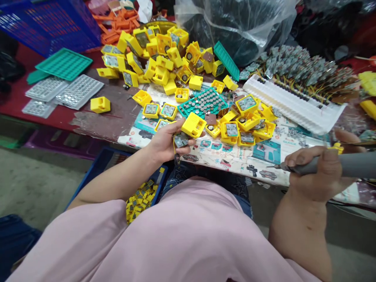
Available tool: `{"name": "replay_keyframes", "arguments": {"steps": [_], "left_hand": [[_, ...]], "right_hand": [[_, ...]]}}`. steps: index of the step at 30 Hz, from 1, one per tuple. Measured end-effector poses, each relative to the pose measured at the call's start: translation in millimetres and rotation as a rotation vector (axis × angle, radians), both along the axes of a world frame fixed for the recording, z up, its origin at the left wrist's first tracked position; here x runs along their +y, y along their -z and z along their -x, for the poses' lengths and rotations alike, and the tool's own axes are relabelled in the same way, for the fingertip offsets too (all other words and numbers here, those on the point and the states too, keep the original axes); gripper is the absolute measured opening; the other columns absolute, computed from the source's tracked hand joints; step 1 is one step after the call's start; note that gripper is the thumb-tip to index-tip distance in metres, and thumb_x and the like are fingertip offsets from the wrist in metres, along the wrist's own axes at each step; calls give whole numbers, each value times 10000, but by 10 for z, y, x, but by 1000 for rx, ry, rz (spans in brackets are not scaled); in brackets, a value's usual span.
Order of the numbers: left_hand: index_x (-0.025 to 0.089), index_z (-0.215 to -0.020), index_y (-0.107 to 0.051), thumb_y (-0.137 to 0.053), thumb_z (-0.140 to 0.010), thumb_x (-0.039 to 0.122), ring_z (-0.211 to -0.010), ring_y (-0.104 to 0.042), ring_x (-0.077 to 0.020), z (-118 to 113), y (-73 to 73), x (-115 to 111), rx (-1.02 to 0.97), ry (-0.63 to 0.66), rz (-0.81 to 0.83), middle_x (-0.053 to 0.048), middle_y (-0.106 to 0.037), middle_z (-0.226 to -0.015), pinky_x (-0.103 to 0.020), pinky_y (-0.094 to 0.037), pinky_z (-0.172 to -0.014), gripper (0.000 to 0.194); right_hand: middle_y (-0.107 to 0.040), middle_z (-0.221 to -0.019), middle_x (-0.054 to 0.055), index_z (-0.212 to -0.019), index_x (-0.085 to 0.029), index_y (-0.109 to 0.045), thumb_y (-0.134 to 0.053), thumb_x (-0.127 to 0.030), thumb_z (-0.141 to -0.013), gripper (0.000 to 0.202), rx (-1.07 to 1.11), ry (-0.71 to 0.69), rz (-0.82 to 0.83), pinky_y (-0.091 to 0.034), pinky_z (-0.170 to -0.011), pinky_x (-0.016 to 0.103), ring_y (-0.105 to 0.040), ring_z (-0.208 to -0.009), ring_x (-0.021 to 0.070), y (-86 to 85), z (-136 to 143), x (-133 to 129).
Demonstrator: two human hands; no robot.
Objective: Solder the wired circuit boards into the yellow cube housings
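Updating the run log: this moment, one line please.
left hand: holds yellow case, grey part; right hand: holds grey tool, tip apart from case; teal tray: silver discs

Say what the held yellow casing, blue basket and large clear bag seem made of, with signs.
Yellow casing: probably plastic, satin, with crisp edges and small holes.
Blue basket: likely rigid plastic, slight sheen, regular lattice.
Large bag: apparently thin plastic film, glossy, creased, translucent.

Yellow plastic housing (194, 125), perforated face up, tilted in left hand (164, 144) beside a grey block (181, 140); grey power screwdriver (358, 165) in right hand (328, 168), bit (273, 167) pointing left.
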State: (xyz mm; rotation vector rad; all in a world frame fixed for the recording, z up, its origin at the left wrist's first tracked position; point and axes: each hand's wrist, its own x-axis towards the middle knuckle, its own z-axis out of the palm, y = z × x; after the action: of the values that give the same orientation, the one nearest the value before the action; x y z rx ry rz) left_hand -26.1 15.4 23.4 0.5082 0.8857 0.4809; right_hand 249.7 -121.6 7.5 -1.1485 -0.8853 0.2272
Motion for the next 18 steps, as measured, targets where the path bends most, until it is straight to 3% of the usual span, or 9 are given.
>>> {"name": "replay_keyframes", "arguments": {"steps": [5,9,12,15,18], "left_hand": [[132,-1007,-661,-426,-989,377,-534,-598,-107,-63,-55,-17,-29,-44,62,-109,-722,-824,-141,-325,-351,340],[140,-1073,-641,-524,-953,364,-621,-679,-131,-86,-28,-21,-6,-75,89,-89,-728,-862,-168,-453,-427,280],[159,-1046,-631,-633,-878,381,-635,-674,-133,-72,10,-29,-5,-42,11,-72,-713,-883,-169,-427,-419,278],[202,-1003,-608,-753,-747,447,-578,-604,-116,7,17,-30,28,17,-268,-21,-647,-825,-162,-275,-365,383],[241,-1102,-622,-788,-691,488,-641,-579,-118,174,3,22,248,99,-826,-8,-631,-879,-199,-357,-467,508]], "right_hand": [[-536,-464,-132,-997,-227,-541,-748,-438,-703,416,40,42,7,-397,-313,252,-404,-314,115,-12,10,-4],[-532,-450,-139,-1058,-227,-545,-750,-461,-674,495,51,40,34,-398,-309,263,-408,-308,126,-10,-9,2],[-526,-446,-149,-1042,-243,-554,-745,-459,-635,499,41,56,27,-395,-292,272,-389,-294,126,7,-42,16],[-528,-437,-138,-1031,-241,-575,-717,-455,-651,458,33,58,27,-381,-292,274,-397,-296,134,6,-55,18],[-555,-451,-106,-997,-234,-600,-781,-425,-597,479,124,90,37,-412,-323,285,-441,-338,151,-30,-22,-12]]}}
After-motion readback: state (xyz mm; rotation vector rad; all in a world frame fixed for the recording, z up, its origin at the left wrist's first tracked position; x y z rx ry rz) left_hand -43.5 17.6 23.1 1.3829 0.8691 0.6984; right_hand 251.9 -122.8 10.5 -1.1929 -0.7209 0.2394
